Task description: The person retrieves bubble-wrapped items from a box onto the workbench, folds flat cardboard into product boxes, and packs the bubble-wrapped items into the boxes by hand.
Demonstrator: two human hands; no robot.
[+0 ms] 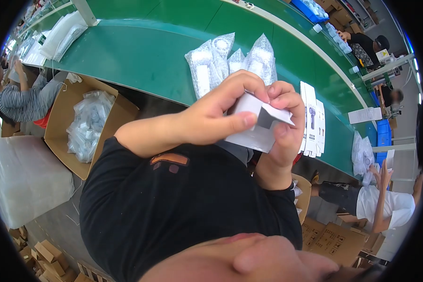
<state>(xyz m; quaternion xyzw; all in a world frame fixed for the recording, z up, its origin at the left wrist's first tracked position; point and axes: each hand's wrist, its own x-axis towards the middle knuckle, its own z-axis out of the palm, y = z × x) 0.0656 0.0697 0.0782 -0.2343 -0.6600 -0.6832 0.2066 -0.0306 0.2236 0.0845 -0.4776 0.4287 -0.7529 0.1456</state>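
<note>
Left hand (pixel 221 110) and right hand (pixel 291 136) grip a white paperboard carton (pixel 253 137) mid-frame; bubble-wrap pouches (pixel 260 57) lie on the green workbench (pixel 136 56), upper center.

wht box (pixel 254 137) partly behind l. hand (pixel 216 115)

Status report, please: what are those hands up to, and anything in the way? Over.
Left fingers and right fingers both on the white box. One end open, a flap sticking out. No obstruction seen; bubble-wrapped packs lie beyond on the green table.
</note>
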